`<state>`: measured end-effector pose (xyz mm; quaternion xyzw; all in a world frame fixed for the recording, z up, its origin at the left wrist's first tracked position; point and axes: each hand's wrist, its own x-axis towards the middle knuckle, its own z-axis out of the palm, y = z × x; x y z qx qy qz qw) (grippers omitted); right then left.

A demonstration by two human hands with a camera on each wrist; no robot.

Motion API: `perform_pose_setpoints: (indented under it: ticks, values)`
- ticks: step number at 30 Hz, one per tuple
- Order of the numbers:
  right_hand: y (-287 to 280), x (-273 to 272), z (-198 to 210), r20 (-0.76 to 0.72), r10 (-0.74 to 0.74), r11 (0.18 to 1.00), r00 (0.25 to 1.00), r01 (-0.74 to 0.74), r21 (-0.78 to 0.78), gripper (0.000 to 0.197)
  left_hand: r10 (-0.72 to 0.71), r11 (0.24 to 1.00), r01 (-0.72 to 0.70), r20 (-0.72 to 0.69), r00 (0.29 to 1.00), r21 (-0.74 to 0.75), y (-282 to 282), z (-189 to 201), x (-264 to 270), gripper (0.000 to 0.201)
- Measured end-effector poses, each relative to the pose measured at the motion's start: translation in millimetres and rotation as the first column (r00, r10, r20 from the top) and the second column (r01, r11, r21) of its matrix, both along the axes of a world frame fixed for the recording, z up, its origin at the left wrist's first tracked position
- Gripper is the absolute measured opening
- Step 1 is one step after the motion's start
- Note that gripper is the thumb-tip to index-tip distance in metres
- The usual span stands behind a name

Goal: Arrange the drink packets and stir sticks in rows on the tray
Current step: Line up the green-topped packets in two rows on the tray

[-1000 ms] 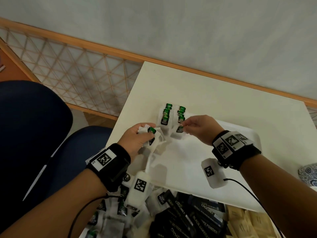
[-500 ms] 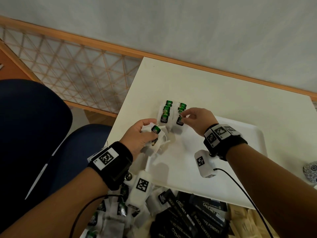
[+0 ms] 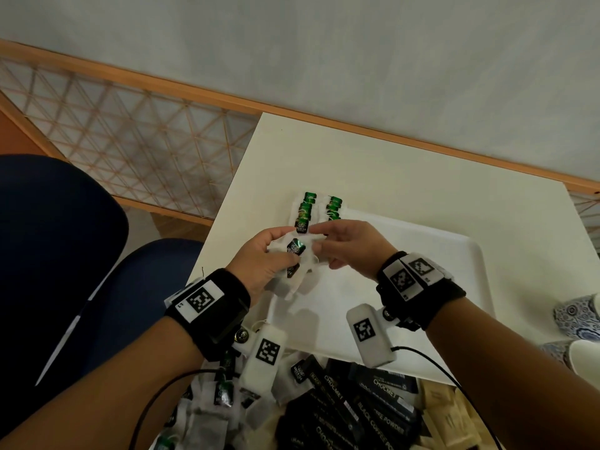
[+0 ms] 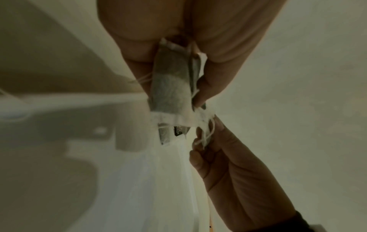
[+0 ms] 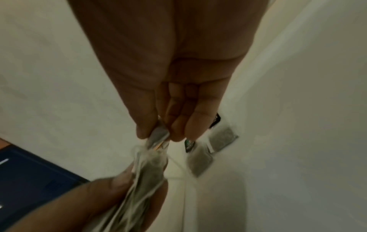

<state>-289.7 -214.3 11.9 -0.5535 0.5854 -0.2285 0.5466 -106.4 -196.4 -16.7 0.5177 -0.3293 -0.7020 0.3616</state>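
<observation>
My left hand [image 3: 259,261] grips a small bunch of white tea bags with green tags [image 3: 293,254] over the near left corner of the white tray [image 3: 422,287]. In the left wrist view the tea bag bunch [image 4: 170,91] sits between thumb and fingers. My right hand [image 3: 337,245] pinches the top end of one bag in that bunch; the right wrist view shows the pinched bag [image 5: 157,138] between thumb and fingertips. Two short rows of green-tagged tea bags [image 3: 319,211] lie at the tray's far left corner.
A box at the near edge holds loose tea bags [image 3: 220,394], black Chocmel and coffee sachets [image 3: 350,404] and tan packets [image 3: 444,414]. Blue-patterned cups [image 3: 578,319] stand at the right. The cream table [image 3: 389,164] ends at a wooden rail; a blue chair [image 3: 65,254] is left.
My right hand has left the second row on the tray and come back to the bunch in my left hand, now pinching a bag there. The left hand has stayed almost still.
</observation>
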Motion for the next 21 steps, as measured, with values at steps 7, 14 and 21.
perform_pose_setpoints:
  ticks: [7, 14, 21]
  values:
    - [1.1, -10.0, -5.7, -0.028, -0.156, 0.985, 0.987, 0.154, -0.075, 0.014, -0.023, 0.999, 0.025, -0.040, 0.999, 0.035, 3.1, -1.8, 1.2, 0.042]
    - [7.8, 8.3, -4.6, 0.059, -0.129, 0.992, 0.990, 0.129, 0.002, 0.020, -0.050, 0.999, 0.050, -0.009, 0.999, -0.005, 1.7, 2.6, -3.0, 0.045]
    - [7.6, 5.5, -1.4, 0.080, -0.006, 1.000, 0.997, 0.008, -0.025, 0.036, -0.085, 0.996, 0.085, 0.007, 0.996, -0.022, 4.6, 8.0, 2.9, 0.048]
